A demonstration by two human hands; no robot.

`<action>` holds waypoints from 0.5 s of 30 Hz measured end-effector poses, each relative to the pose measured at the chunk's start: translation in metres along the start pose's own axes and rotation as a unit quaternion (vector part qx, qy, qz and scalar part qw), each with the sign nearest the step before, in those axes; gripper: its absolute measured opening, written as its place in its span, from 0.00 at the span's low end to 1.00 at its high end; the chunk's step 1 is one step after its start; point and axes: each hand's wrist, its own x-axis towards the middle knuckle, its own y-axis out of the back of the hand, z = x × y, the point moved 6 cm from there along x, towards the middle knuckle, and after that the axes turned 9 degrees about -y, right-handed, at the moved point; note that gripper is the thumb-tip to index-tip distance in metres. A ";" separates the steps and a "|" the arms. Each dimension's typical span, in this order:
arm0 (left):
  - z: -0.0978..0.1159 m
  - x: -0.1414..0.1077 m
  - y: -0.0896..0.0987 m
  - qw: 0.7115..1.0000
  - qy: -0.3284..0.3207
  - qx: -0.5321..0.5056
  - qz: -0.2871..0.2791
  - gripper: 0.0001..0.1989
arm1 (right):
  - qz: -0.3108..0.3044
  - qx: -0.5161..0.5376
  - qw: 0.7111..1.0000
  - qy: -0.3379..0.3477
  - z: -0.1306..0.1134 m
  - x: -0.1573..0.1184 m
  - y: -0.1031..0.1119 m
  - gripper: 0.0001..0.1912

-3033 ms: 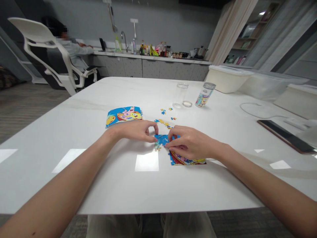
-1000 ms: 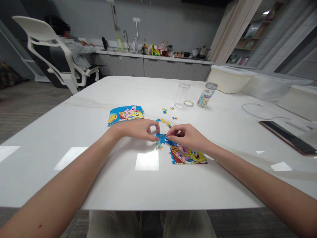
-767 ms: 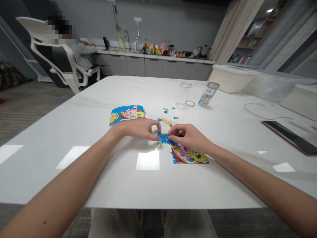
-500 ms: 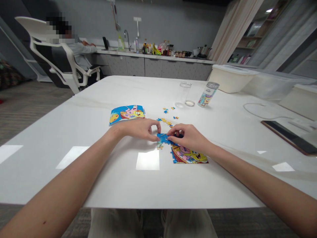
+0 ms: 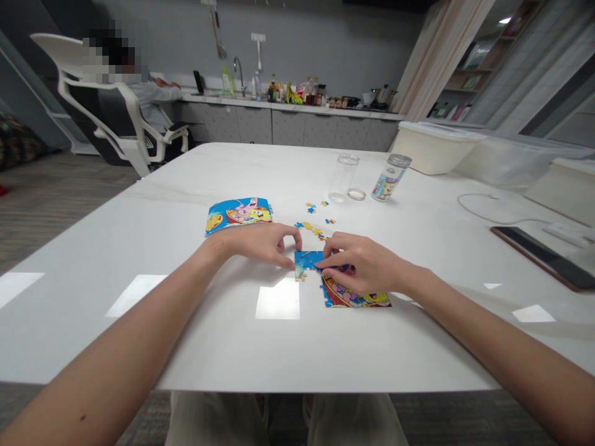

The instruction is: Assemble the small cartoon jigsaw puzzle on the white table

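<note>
On the white counter [image 5: 139, 248], I have the left hand [image 5: 253, 243] curled, fingertips on the edge of a blue jigsaw section [image 5: 307, 260]. The right hand [image 5: 365, 266] lies over its other side; I can't tell whether either grips or only pins it. Too hard a push, I judge, could jam it against the cartoon puzzle section [image 5: 356, 299] just beside it and split joined pieces.

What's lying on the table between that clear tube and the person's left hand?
Loose jigsaw pieces lie between the clear tube and the left hand, in the head view.
</note>
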 end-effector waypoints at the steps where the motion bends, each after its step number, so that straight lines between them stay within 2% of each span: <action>1: 0.000 0.000 0.000 1.000 0.000 0.001 0.000 0.21 | 0.002 -0.004 1.000 0.003 -0.001 0.000 0.000 0.13; 15: -0.001 0.001 0.000 1.000 0.012 -0.002 -0.002 0.20 | -0.012 -0.029 0.999 0.012 -0.008 0.001 -0.004 0.15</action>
